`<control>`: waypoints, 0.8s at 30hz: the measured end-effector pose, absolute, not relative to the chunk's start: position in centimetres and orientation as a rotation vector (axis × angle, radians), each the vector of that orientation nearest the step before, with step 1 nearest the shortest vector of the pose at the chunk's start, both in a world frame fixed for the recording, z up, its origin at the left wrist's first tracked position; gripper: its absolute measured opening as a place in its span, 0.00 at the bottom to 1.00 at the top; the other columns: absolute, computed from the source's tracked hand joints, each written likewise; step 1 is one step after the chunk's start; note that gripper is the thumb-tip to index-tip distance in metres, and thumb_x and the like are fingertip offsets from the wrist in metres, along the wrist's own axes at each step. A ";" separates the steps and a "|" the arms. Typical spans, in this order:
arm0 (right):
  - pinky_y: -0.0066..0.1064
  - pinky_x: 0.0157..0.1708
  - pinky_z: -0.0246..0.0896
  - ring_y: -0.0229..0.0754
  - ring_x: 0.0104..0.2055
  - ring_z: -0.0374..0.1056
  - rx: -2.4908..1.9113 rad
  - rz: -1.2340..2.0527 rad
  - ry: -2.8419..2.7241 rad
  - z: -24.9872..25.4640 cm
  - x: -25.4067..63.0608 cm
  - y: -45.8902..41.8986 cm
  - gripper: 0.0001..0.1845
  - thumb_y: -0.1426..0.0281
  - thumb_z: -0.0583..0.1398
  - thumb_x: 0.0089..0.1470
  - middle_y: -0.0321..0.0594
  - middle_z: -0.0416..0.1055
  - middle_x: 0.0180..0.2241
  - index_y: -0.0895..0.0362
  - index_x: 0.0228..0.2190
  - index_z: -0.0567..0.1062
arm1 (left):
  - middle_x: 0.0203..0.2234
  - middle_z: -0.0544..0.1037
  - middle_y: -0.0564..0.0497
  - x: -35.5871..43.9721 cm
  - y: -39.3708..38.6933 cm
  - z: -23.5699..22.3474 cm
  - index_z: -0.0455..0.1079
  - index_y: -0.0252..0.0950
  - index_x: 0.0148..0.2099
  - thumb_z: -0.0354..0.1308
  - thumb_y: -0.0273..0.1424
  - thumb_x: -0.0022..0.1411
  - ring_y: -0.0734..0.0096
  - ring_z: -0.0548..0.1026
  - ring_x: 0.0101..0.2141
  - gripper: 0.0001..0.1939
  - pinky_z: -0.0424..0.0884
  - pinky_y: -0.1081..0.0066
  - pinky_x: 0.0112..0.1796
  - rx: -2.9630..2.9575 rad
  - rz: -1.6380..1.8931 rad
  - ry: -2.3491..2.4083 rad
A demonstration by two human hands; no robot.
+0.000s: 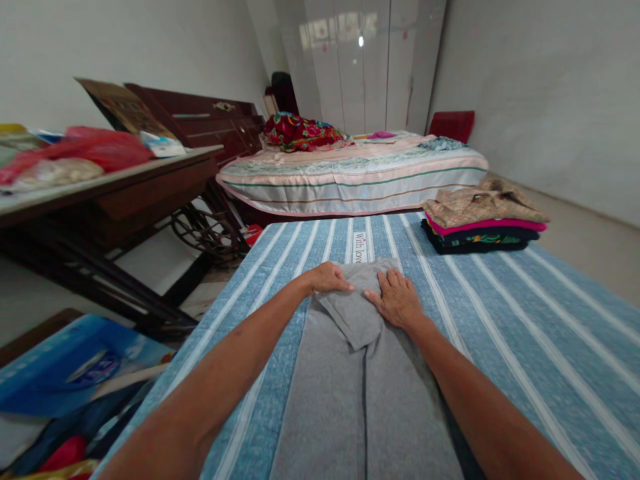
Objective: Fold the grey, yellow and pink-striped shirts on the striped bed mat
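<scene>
A pair of grey trousers lies lengthwise on the blue-and-white striped bed cover, its two long legs reaching toward me with a dark line between them. At the far end, cloth is folded over into a loose flap ending in a point. My left hand pinches the left edge of that folded part, fingers closed on the fabric. On the opposite side, my right hand rests flat on the cloth, fingers stretched out. The bottom of the legs runs out of view.
A stack of folded clothes sits to the right on the cover. Beyond is another bed with a red floral bundle. A sewing-machine table with bags stands left. A blue package and clothes lie below it.
</scene>
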State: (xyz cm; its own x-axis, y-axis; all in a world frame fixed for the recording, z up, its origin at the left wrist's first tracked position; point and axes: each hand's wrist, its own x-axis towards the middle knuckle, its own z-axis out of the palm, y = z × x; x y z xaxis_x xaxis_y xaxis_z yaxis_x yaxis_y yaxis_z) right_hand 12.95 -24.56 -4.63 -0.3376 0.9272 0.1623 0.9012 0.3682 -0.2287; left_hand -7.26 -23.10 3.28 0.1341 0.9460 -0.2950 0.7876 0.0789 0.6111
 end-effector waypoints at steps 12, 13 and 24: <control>0.45 0.55 0.43 0.57 0.62 0.45 -1.616 0.095 -2.406 -5.0 13.0 -24.5 0.37 0.49 0.45 0.60 0.56 0.53 0.60 0.63 0.59 0.58 | 0.17 0.65 0.57 -4.7 -26.4 6.2 0.66 0.34 0.25 0.55 0.31 0.49 0.76 0.66 0.20 0.06 0.64 0.76 0.23 1.789 0.406 1.582; 0.45 0.56 0.43 0.57 0.62 0.45 -1.620 0.087 -2.414 -5.1 13.0 -24.4 0.36 0.50 0.45 0.60 0.56 0.52 0.60 0.63 0.59 0.58 | 0.17 0.65 0.57 -4.0 -27.0 6.1 0.66 0.34 0.25 0.55 0.29 0.49 0.75 0.67 0.21 0.04 0.65 0.75 0.24 1.830 0.426 1.618; 0.39 0.55 0.51 0.52 0.60 0.53 -1.615 0.139 -2.527 -4.0 13.6 -23.8 0.27 0.70 0.51 0.57 0.53 0.57 0.58 0.61 0.58 0.61 | 0.33 0.75 0.49 0.4 -35.4 1.5 0.68 0.35 0.39 0.51 0.25 0.54 0.67 0.72 0.37 0.10 0.67 0.72 0.40 2.270 0.582 1.496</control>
